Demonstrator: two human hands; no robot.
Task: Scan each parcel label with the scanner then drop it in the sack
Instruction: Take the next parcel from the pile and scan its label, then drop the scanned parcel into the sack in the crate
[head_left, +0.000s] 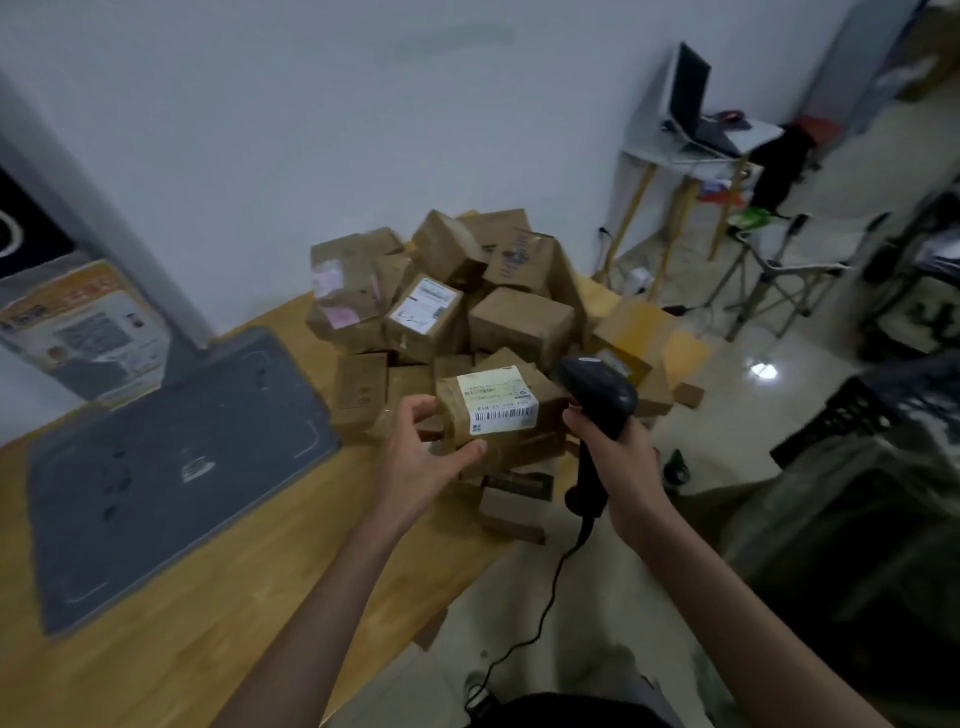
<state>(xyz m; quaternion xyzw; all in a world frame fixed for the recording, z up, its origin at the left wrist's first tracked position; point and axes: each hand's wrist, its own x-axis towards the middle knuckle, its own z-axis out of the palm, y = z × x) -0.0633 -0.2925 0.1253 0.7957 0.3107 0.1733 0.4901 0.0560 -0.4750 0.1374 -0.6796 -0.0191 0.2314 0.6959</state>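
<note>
My left hand (421, 452) grips a small brown cardboard parcel (498, 415) at its left and lower edges, with its white barcode label (501, 400) facing up. My right hand (618, 452) holds a black corded scanner (600, 400) by the handle, just right of the parcel, its head tilted toward the label. Behind them a heap of brown parcels (467, 296) lies on the wooden table (208, 623). A dark sack (852, 545) stands at the lower right on the floor.
A grey mat (171, 467) covers the left of the table. A flat parcel (514, 506) lies at the table edge below the held one. The scanner cable (535, 613) hangs toward the floor. A black crate (857, 410), folding chair and laptop desk (696, 135) stand right.
</note>
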